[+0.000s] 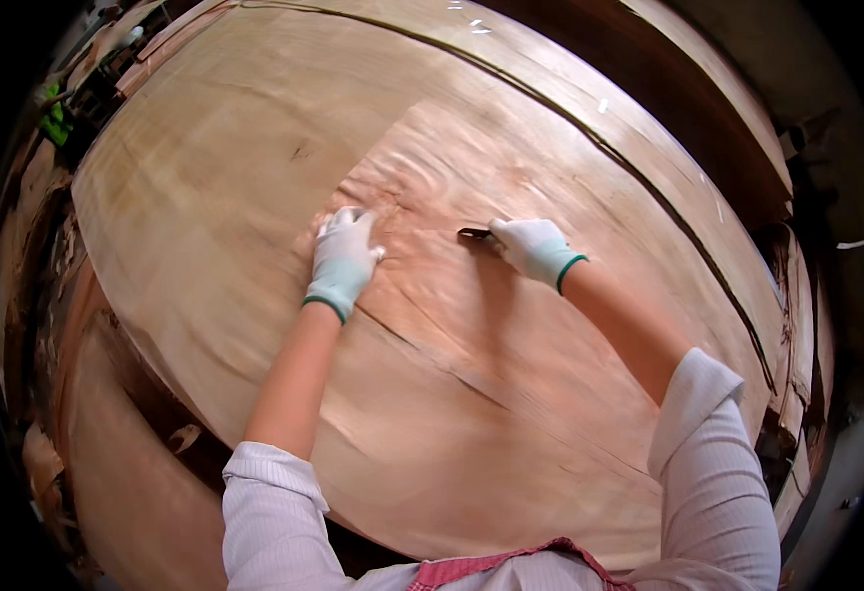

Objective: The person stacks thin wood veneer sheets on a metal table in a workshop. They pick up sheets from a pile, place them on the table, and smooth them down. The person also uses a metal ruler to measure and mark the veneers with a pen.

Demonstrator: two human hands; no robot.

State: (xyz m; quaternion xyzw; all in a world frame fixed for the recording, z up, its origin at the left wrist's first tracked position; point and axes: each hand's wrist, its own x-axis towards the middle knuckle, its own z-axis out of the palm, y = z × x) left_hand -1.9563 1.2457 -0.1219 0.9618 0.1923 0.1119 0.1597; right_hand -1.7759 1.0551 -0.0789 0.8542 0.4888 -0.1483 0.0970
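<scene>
A large, pale wood veneer sheet [225,167] lies spread in front of me. Over its middle is a pinker, wrinkled veneer piece [451,167] with a straight left edge. My left hand [344,254], in a white glove with a green cuff, rests on that edge with its fingers down on the surface and thumb apart, holding nothing. In my gloved right hand [530,246] is a small, dark cutting tool [472,233], perhaps a knife, pointing left just above the pinker piece. The fingers around it are partly hidden. A dark crack [432,360] runs from near my left hand toward the lower right.
A long dark gap [589,133] curves across the far right side of the veneer. Beyond it stands another stack of sheets [717,89]. Scraps of veneer [58,286] crowd the left side, with a bright green item [56,120] among them.
</scene>
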